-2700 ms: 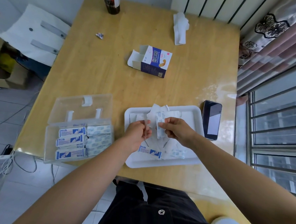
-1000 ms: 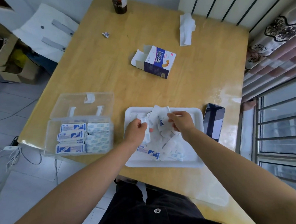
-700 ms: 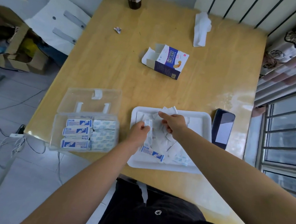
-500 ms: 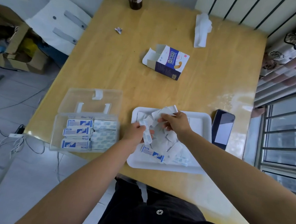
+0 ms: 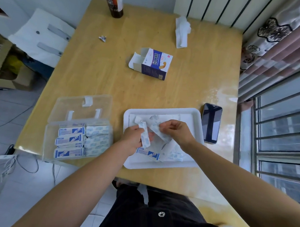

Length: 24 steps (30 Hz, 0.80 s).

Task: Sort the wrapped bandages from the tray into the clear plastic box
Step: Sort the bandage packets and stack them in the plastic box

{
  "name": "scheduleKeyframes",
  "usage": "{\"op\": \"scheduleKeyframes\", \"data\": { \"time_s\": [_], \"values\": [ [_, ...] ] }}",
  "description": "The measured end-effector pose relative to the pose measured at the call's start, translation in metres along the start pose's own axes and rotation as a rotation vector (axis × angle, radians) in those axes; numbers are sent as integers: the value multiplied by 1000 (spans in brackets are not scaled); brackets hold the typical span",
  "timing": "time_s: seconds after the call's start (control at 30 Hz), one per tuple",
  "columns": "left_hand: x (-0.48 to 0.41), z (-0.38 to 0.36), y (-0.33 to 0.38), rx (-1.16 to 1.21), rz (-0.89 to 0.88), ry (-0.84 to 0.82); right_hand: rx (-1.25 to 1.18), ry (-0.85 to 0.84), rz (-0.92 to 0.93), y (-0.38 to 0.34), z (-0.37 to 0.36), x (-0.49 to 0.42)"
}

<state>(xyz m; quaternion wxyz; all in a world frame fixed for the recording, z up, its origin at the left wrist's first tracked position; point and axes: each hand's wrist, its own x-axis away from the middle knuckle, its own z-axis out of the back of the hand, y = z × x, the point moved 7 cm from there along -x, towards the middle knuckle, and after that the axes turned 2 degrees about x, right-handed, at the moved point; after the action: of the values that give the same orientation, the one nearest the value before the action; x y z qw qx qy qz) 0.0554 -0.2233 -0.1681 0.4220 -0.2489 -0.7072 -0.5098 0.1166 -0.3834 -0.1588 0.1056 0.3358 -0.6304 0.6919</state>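
Both hands were over the white tray [image 5: 160,167] at centre frame, on the near edge of the wooden table [image 5: 96,70]. The left hand [image 5: 133,140] had its fingers curled round one wrapped bandage [image 5: 145,136], a narrow white strip with pale blue print, held roughly upright above the tray's left part. The right hand [image 5: 177,132] pinched a second bandage wrapper [image 5: 159,133] between thumb and fingertips, just right of the first; whether the two strips touched could not be told. Under the hands a loose pile of bandages [image 5: 171,153] lay in the tray, including one with dark blue print [image 5: 148,152] near the tray's lower edge.

The clear plastic box [image 5: 47,142] sat left of the tray, near but apart from it, with its lid [image 5: 83,106] open and lying back toward the top of the frame. Inside, sorted bandages [image 5: 70,140] lay in two columns: blue-printed ones on the left, paler ones on the right.

A dark phone [image 5: 211,123] lay just right of the tray. An opened bandage carton [image 5: 152,65] lay above centre, a crumpled tissue [image 5: 182,31] at upper right, a small foil scrap [image 5: 102,38] at upper left and a dark bottle [image 5: 114,4] at the top edge. Window bars [image 5: 281,137] filled the right side.
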Motion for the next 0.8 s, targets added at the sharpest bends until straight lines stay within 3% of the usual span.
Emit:
{"op": "scheduleKeyframes", "data": {
  "time_s": [0.17,0.27,0.4,0.5,0.6,0.7,0.8],
  "values": [
    [0,-15,-2,84,11,11,-20,59,-90,7,-7,4],
    [7,-34,-2,248,49,-61,29,93,-68,7,-15,5],
    [10,-46,-2,278,-16,-59,173,178,-32,5,-13,8],
    [6,-42,0,194,-88,61,294,149,-8,1,-13,9],
    [2,-34,2,150,-57,174,341,296,-32,-1,17,-4],
    [0,-31,-1,256,8,187,275,456,-168,3,53,-14],
    [-3,-31,-5,246,37,173,301,431,-238,3,61,-19]
  ]
}}
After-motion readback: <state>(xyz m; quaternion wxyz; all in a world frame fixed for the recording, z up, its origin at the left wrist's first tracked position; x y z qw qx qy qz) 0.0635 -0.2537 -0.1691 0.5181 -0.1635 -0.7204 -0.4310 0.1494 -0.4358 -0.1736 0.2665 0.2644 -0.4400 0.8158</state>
